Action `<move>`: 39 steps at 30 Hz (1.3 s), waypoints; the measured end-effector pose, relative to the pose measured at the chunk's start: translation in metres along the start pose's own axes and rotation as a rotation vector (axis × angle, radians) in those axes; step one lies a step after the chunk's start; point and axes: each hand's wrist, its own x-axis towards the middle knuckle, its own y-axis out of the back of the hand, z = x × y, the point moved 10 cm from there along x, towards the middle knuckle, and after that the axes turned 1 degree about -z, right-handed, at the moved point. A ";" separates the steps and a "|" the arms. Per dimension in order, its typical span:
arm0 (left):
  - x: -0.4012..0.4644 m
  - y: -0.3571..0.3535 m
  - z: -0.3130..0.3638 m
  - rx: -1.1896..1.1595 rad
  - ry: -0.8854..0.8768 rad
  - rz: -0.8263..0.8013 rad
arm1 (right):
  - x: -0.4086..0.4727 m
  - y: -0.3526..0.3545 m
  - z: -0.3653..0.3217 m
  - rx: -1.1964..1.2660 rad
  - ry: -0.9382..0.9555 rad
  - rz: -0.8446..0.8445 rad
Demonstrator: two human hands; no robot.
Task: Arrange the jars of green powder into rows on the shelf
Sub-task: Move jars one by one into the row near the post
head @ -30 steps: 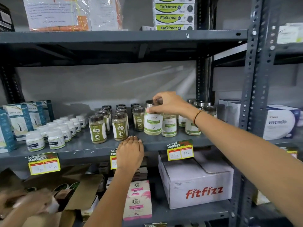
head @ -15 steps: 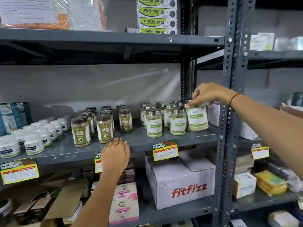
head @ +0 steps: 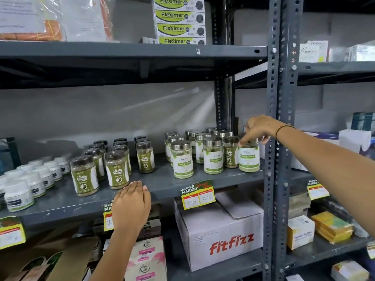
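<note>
Several silver-lidded jars of green powder [head: 182, 159] stand in rows on the right half of the grey middle shelf [head: 162, 183]. My right hand [head: 257, 129] grips the lid of the rightmost front jar [head: 249, 159], which stands on the shelf next to the upright post. A dark-lidded jar of green powder [head: 230, 154] stands just left of it, among the silver-lidded ones. More dark-lidded jars [head: 84, 175] stand in rows at the shelf's middle. My left hand [head: 130, 205] rests flat on the shelf's front edge, holding nothing.
White jars [head: 19, 195] fill the shelf's left end. A perforated steel post [head: 276, 138] borders the jars on the right. Below sit a fitfizz carton [head: 221, 234] and pink boxes [head: 147, 258]. Fleximer boxes [head: 179, 21] stack on the top shelf. Price tags [head: 197, 196] hang from the shelf edge.
My right hand carried a silver-lidded jar from the middle of the shelf to the right end and set it down in the front row. My left hand stayed on the shelf edge.
</note>
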 end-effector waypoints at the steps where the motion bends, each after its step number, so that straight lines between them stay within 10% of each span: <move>1: 0.000 0.000 0.000 -0.005 0.002 0.001 | 0.002 -0.001 0.000 -0.014 0.001 -0.003; 18: -0.001 0.002 0.001 -0.008 -0.001 -0.052 | -0.003 -0.008 -0.004 -0.097 0.004 0.039; 27: 0.000 0.002 0.002 0.009 -0.016 -0.058 | -0.011 0.024 -0.038 -0.261 0.128 0.382; 39: -0.001 -0.003 -0.003 0.003 0.005 -0.012 | 0.045 -0.030 -0.047 -0.103 0.171 -0.086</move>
